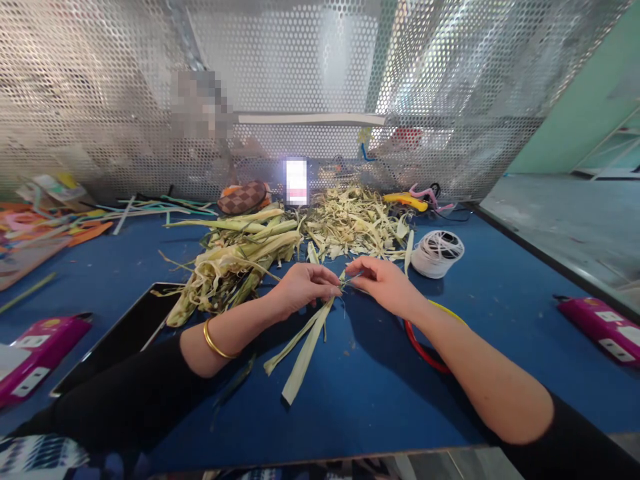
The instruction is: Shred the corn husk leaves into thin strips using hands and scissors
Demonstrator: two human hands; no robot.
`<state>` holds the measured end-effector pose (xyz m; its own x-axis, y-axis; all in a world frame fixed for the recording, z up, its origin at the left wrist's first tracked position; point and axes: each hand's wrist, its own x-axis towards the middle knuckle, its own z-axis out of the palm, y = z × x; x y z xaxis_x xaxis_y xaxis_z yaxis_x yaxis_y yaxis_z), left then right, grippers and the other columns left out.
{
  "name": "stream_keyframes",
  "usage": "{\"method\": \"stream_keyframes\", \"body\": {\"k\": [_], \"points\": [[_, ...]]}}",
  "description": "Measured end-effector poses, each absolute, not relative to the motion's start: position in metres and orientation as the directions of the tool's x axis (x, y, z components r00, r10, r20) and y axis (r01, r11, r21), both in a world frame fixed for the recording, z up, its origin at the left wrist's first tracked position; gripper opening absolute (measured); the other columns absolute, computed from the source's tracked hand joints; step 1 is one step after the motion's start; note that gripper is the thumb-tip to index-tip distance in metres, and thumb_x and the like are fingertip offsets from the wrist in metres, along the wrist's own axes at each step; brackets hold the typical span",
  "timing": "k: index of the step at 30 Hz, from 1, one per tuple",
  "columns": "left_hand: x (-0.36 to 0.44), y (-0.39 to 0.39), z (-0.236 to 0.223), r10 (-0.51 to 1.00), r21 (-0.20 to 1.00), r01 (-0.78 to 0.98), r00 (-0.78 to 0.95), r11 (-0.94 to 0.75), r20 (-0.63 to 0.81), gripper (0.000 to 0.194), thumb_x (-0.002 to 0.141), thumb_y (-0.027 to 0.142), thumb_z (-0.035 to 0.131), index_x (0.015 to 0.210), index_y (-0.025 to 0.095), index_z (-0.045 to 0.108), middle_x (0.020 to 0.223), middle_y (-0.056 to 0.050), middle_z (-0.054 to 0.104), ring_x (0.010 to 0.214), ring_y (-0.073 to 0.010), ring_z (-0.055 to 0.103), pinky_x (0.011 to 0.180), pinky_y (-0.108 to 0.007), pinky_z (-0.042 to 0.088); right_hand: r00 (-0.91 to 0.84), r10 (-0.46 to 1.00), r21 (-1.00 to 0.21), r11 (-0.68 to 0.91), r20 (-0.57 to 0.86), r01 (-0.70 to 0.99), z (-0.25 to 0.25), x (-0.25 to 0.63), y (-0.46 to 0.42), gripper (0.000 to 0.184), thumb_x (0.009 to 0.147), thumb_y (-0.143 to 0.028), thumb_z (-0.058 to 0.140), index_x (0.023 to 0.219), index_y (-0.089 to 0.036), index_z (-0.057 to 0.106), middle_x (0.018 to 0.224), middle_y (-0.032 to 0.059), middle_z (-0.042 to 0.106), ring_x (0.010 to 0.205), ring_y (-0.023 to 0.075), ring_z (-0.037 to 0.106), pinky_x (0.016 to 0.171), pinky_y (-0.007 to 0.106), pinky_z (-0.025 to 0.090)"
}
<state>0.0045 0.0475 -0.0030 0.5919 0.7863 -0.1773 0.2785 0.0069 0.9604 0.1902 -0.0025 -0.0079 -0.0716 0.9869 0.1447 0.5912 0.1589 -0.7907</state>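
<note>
Flat pale-green strips of dried plant leaf (309,360) hang down over the table from between my fingers. My left hand (305,287), with a gold bangle on the wrist, pinches them near their upper end. Close by on the right, my right hand (383,283) has its fingertips pressed together on thin frayed fibres (343,283) at the same spot. Whether those fibres are part of the strips or a separate thread, I cannot tell. Left of my hands lies a bundle of long leafy stalks (240,257). Behind them spreads a heap of shredded pieces (355,220).
A spool of white string (434,257) stands right of the heap. Power strips (600,327) lie at both sides, a dark tablet (120,333) at left. A red-and-yellow ring (423,350) is partly under my right forearm. A perforated metal screen (300,73) rises behind the blue table (380,407).
</note>
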Motion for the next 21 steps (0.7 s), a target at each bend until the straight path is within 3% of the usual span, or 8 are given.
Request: {"method": "stream_keyframes", "body": {"k": [2, 5, 11, 16, 21], "points": [[0.005, 0.047, -0.002, 0.784, 0.959, 0.282, 0.6, -0.022, -0.158, 0.02, 0.06, 0.025, 0.073, 0.077, 0.016, 0.066, 0.062, 0.0, 0.064, 0.056, -0.0096, 0.055, 0.045, -0.017, 0.037, -0.139, 0.971, -0.796, 0.238, 0.193, 0.556, -0.013, 0.187, 0.0, 0.017, 0.072, -0.012, 0.058, 0.086, -0.02, 0.064, 0.089, 0.003, 0.065, 0.082, 0.0168, 0.061, 0.076, 0.03, 0.046], [0.005, 0.047, -0.002, 0.783, 0.957, 0.285, 0.607, -0.056, -0.135, 0.021, 0.061, 0.025, 0.071, 0.079, 0.016, 0.066, 0.065, 0.0, 0.066, 0.057, -0.0103, 0.057, 0.046, -0.017, 0.038, -0.249, 0.947, -0.81, 0.304, 0.201, 0.501, -0.019, 0.183, 0.002, 0.014, 0.071, -0.012, 0.061, 0.081, -0.02, 0.066, 0.092, 0.0035, 0.064, 0.09, 0.0184, 0.059, 0.083, 0.032, 0.044], [0.003, 0.049, -0.002, 0.746, 0.971, 0.238, 0.653, -0.036, -0.132, 0.023, 0.061, 0.027, 0.072, 0.08, 0.015, 0.065, 0.07, -0.003, 0.068, 0.059, -0.0106, 0.057, 0.047, -0.018, 0.038, -0.242, 0.946, -0.831, 0.309, 0.217, 0.462, -0.023, 0.182, 0.003, 0.008, 0.072, -0.016, 0.064, 0.078, -0.021, 0.068, 0.099, 0.0042, 0.063, 0.098, 0.0203, 0.058, 0.092, 0.036, 0.04], [0.003, 0.051, -0.004, 0.718, 0.98, 0.192, 0.675, 0.049, -0.169, 0.023, 0.061, 0.026, 0.074, 0.08, 0.015, 0.065, 0.074, -0.004, 0.069, 0.062, -0.0103, 0.058, 0.048, -0.017, 0.039, -0.241, 0.947, -0.815, 0.309, 0.214, 0.489, -0.024, 0.182, 0.003, 0.002, 0.073, -0.018, 0.066, 0.073, -0.02, 0.067, 0.098, 0.0048, 0.063, 0.096, 0.0198, 0.059, 0.091, 0.035, 0.041], [0.004, 0.05, -0.005, 0.758, 0.984, 0.169, 0.635, 0.056, -0.152, 0.022, 0.06, 0.024, 0.075, 0.076, 0.014, 0.065, 0.071, -0.004, 0.069, 0.062, -0.0109, 0.059, 0.05, -0.019, 0.043, -0.219, 0.946, -0.791, 0.321, 0.239, 0.521, -0.025, 0.181, 0.002, 0.008, 0.076, -0.018, 0.062, 0.069, -0.02, 0.063, 0.093, 0.0038, 0.064, 0.09, 0.0185, 0.06, 0.086, 0.034, 0.042]]}}
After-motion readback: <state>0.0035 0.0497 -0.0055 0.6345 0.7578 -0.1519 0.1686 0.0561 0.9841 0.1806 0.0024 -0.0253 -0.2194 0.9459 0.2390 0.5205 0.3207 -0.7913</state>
